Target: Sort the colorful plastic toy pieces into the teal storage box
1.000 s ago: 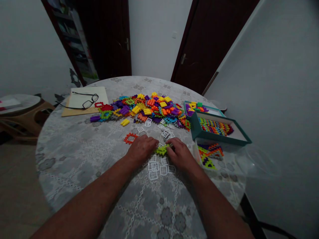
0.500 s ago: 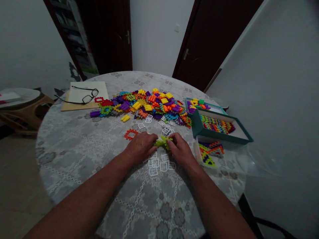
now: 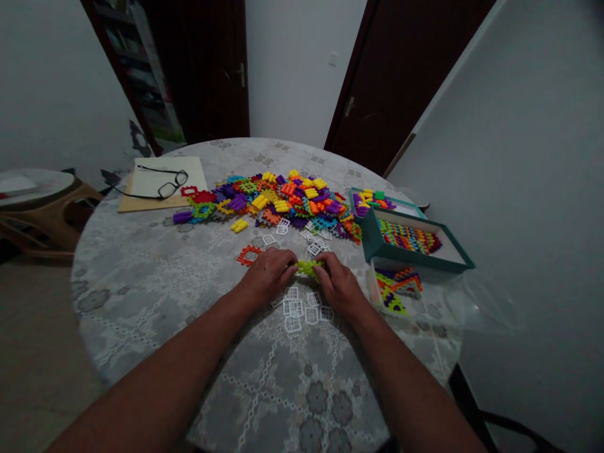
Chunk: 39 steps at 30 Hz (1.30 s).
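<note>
Head view: your left hand (image 3: pixel 270 272) and right hand (image 3: pixel 340 282) have their grip closed on opposite ends of the lime-green piece (image 3: pixel 309 268), just beyond the near white grids (image 3: pixel 294 307) — it looks flatter than before, apparently steadier.

Between our left hand (image 3: pixel 270 272) and right hand (image 3: pixel 340 281) sits a piece (image 3: pixel 308 268); frames (image 3: pixel 296 308) lie before and behind it, the pile (image 3: pixel 283 200) beyond, boxes (image 3: pixel 403 256) right, glasses (image 3: pixel 175 184) on papers (image 3: pixel 194 173) left.

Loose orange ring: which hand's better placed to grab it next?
Left, probably: the left hand lies beside the orange ring; the right hand is farther off, across the green piece both hold.
</note>
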{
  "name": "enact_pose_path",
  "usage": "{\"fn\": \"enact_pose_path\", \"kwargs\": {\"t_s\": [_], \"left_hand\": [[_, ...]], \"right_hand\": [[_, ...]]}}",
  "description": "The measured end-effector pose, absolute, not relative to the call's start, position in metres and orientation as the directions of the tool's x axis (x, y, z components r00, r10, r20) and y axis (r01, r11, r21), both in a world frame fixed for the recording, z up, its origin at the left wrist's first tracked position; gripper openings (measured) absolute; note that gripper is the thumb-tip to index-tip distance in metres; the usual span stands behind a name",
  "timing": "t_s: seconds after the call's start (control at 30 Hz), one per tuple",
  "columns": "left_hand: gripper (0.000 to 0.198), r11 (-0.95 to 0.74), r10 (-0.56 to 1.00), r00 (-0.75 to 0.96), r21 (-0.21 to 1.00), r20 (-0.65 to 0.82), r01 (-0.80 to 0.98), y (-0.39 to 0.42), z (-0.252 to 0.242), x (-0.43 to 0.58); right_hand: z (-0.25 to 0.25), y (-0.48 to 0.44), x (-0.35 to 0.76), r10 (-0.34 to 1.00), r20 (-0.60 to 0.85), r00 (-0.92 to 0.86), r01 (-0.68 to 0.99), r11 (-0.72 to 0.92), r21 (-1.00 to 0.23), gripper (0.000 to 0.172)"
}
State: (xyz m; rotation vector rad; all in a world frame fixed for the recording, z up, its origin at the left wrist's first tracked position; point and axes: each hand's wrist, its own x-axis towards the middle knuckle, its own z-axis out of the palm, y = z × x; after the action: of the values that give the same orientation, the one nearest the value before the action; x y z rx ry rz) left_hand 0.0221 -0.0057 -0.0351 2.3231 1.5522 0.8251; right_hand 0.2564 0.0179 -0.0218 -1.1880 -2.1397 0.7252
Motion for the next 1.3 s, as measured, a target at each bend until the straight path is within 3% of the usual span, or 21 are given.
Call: {"fn": "enact_pose_path", "kwargs": {"t_s": [0.27, 0.83, 0.97, 1.1, 1.3], "left_hand": [[0.02, -0.426, 0.901, 0.299, 0.522, 0.313, 0.739, -0.005, -0.036, 0.024], [0.034, -0.351, 0.934, 0.271, 0.73, 0.231, 0.587, -0.014, -0.014, 0.024], [0.027, -0.34, 0.938, 0.27, 0.721, 0.216, 0.604, -0.017, -0.007, 0.028], [0.024, -0.358, 0.933, 0.262, 0.718, 0.248, 0.596, -0.018, -0.012, 0.031], [0.027, -0.441, 0.897, 0.285, 0.722, 0.338, 0.533, -0.017, -0.024, 0.032]], "right_hand": [[-0.023, 0.016, 0.256, 0.87, 0.202, -0.45, 0.548, 0.448, -0.706, 0.02], [-0.025, 0.015, 0.253, 0.81, 0.263, -0.524, 0.514, 0.547, -0.661, 0.018], [-0.026, 0.015, 0.253, 0.802, 0.278, -0.528, 0.495, 0.557, -0.667, 0.015], [-0.027, 0.015, 0.253, 0.805, 0.284, -0.521, 0.474, 0.549, -0.688, 0.013], [-0.031, 0.018, 0.254, 0.8, 0.295, -0.522, 0.416, 0.541, -0.731, 0.026]]}}
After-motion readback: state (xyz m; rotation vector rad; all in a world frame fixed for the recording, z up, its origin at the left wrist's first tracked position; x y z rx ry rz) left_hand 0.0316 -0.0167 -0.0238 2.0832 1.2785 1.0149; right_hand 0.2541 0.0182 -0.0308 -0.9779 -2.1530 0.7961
